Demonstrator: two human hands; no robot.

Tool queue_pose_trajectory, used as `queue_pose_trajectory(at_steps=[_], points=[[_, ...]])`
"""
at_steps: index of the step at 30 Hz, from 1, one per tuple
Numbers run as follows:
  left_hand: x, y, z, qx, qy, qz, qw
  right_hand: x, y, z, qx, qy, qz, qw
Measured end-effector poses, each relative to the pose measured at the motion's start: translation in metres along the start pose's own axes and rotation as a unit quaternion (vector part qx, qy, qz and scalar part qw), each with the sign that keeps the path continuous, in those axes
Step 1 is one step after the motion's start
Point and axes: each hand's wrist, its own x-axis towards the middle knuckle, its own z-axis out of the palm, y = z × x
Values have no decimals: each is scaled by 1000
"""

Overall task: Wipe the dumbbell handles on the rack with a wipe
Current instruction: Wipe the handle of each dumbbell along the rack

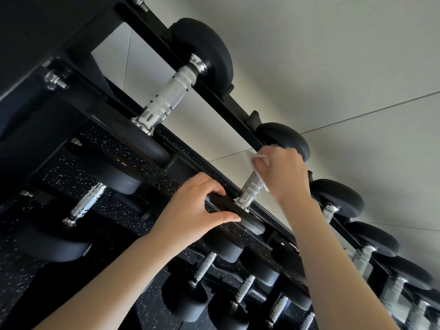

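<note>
R hand [281, 172] fingers are curled tight round a white wipe [252, 160], wrapped w/ it on the far end of a knurled chrome handle [252, 186], right up by the far black head [285, 139] of that dumbbell. A corner of the wipe sticks out at about 10 o'clock from the knuckles, and a bit more peeks out under the palm. L hand [192, 210] has thumb and fingers part-curled in a C, clamping the near round head [238, 210] of the same dumbbell, thumb at the bottom edge, fingertips over the top rim. Handle sits at roughly 2 o'clock from the L fingers, btw both hands. Heads look like matte black rubber discs, handles shiny metal w/ crosshatch grip and smooth rings. The black steel rack [214, 91] runs diagonally, bolts [56, 79] visible at 10 o'clock. A bigger dumbbell [171, 91] rests at 11 o'clock, smaller ones trail off blurry toward 4 o'clock. Speckled black rubber floor [147, 163] below, pale tiled wall [333, 67] behind.
</note>
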Motion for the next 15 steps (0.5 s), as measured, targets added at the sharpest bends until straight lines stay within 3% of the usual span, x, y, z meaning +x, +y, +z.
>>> queue_pose_trajectory(at_steps=[7,15], points=[[-2,2,0,-3,5,0,1000,-3,14,19,91,213,34,972],[-2,0,-2,12,-3,2,1000,-25,4,36,315,212,153,912]])
